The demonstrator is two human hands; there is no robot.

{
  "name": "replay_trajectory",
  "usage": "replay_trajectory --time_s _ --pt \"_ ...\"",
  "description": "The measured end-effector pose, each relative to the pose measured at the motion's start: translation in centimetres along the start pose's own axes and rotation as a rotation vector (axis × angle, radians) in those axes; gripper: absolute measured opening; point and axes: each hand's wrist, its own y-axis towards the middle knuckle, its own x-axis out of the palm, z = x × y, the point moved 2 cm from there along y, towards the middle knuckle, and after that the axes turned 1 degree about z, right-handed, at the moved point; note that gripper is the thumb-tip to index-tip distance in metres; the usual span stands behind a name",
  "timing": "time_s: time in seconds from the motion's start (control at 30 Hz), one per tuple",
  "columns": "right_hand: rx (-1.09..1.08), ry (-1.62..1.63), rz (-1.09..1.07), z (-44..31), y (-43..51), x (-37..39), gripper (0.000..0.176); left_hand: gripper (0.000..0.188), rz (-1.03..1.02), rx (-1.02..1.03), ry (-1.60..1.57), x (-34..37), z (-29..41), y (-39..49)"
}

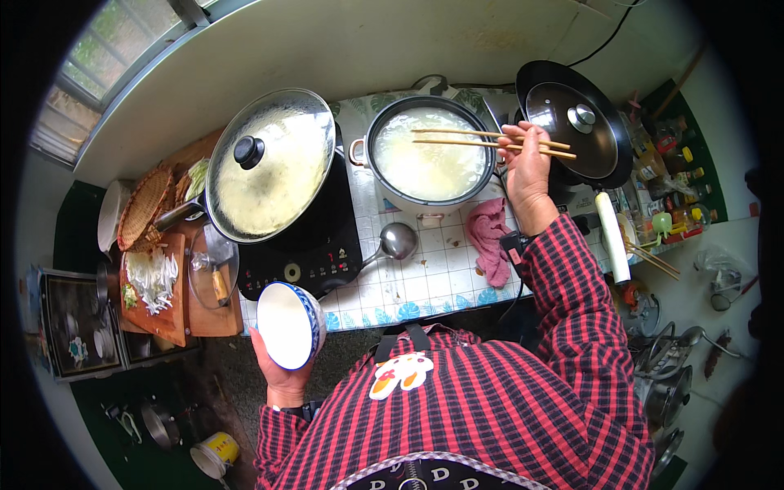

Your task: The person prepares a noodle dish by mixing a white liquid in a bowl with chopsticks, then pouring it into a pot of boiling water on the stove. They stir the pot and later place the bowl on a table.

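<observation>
A white bowl with a blue patterned outside rests in my left hand, in front of the counter edge. It looks bare inside. My right hand grips a pair of wooden chopsticks, whose tips reach out over the open pot. Pale, cloudy liquid with whitish pieces fills that pot; what the pieces are, I cannot tell. Left of it, a pan under a glass lid with a black knob sits on a black induction cooker. The lid is fogged over something pale yellow.
A steel ladle and a pink cloth lie on the tiled-pattern tablecloth. At right stands a dark lidded wok, its pale handle jutting towards me. Cut white vegetable covers a wooden board beside a knife.
</observation>
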Motion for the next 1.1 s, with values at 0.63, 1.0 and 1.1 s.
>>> replay_trajectory --time_s 0.63,1.0,1.1 --pt "0.083 -0.205 -0.218 -0.4 0.4 1.8 0.016 0.083 0.007 -0.030 0.040 1.7 0.0 0.7" --pt "0.094 -0.255 -0.260 0.4 0.6 1.5 0.017 0.083 -0.013 -0.037 0.026 1.4 0.0 1.0" --pt "-0.262 -0.370 0.034 -0.3 0.7 1.3 0.015 0.082 -0.014 -0.037 0.033 1.3 0.0 0.8"
